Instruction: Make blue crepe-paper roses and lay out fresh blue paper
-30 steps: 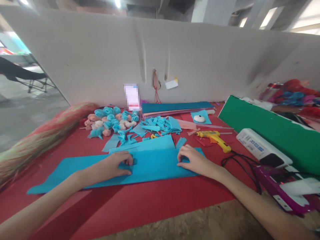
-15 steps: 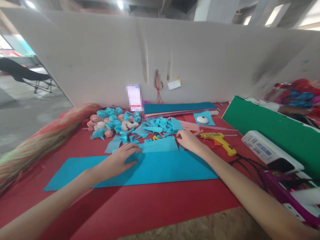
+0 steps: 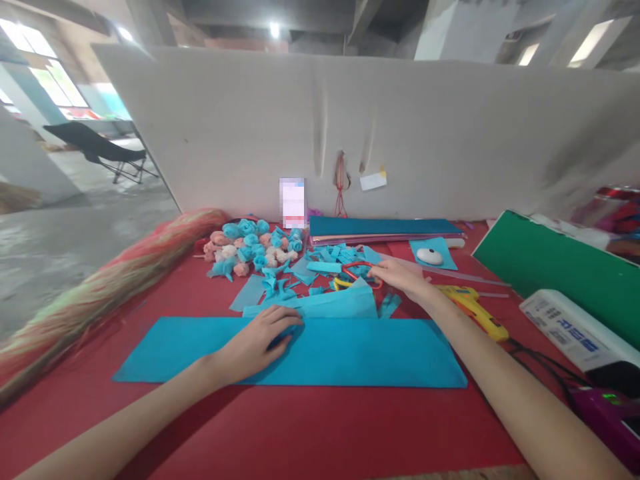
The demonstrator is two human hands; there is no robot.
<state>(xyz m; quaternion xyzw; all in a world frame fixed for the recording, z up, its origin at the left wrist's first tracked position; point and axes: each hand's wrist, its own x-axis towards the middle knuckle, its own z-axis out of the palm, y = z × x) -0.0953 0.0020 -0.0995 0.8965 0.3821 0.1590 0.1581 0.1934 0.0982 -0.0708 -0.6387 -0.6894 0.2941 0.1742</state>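
My left hand [image 3: 260, 341] lies on a long blue folded sheet of crepe-like paper [image 3: 365, 350], its fingers stretched out and holding nothing. My right hand [image 3: 400, 277] has its fingers closed at the red handle of a pair of scissors [image 3: 356, 265], which also has a yellow part. The scissors' blades cannot be made out among the paper. Just behind the long sheet lies a lighter blue strip [image 3: 330, 303]. Small blue cut pieces [image 3: 325, 256] are heaped around the scissors.
Blue, pink and white paper flowers [image 3: 250, 248] sit left of the scraps. A yellow glue gun [image 3: 480, 313] with a cable lies at right, near a white box [image 3: 565, 327] and a green board [image 3: 560, 267]. Stacked sheets [image 3: 380, 227] lie at the back; a fibre bundle [image 3: 110, 293] lines the left.
My right hand has closed on the scissors and lifted their handle above the scraps. My left hand stays on the blue paper. The whole view has shifted, with objects appearing further right.
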